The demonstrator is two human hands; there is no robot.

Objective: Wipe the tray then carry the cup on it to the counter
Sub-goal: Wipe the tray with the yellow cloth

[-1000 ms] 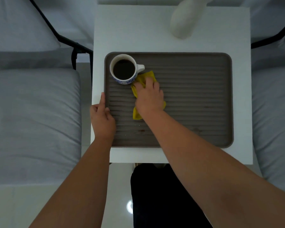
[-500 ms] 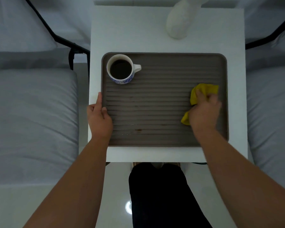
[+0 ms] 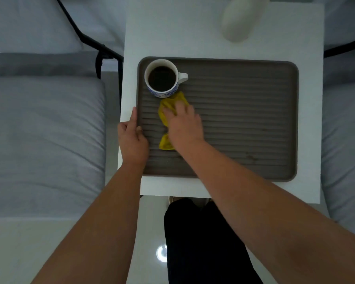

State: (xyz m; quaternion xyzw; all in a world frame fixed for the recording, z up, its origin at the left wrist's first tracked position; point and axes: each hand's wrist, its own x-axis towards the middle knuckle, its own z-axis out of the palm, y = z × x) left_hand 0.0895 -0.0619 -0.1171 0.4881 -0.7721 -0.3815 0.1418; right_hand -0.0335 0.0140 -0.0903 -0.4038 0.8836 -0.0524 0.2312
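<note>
A brown ribbed tray (image 3: 244,111) lies on a small white table (image 3: 172,29). In its far left corner stands a white cup with a blue pattern (image 3: 162,78), filled with dark liquid, handle pointing right. My right hand (image 3: 183,125) presses a yellow cloth (image 3: 168,108) flat on the tray's left part, just in front of the cup; the cloth's far tip touches the cup's base. My left hand (image 3: 132,138) grips the tray's left rim, thumb on the ribbed surface.
A white rounded object (image 3: 238,19) stands at the table's far edge. Grey cushioned seats (image 3: 45,130) with black metal frames flank the table on both sides. My dark-trousered legs (image 3: 203,242) are below the table's near edge, over a glossy pale floor.
My right hand swept the cloth from beside the cup to the tray's right side, then back left to just in front of the cup. The left hand kept its hold on the rim.
</note>
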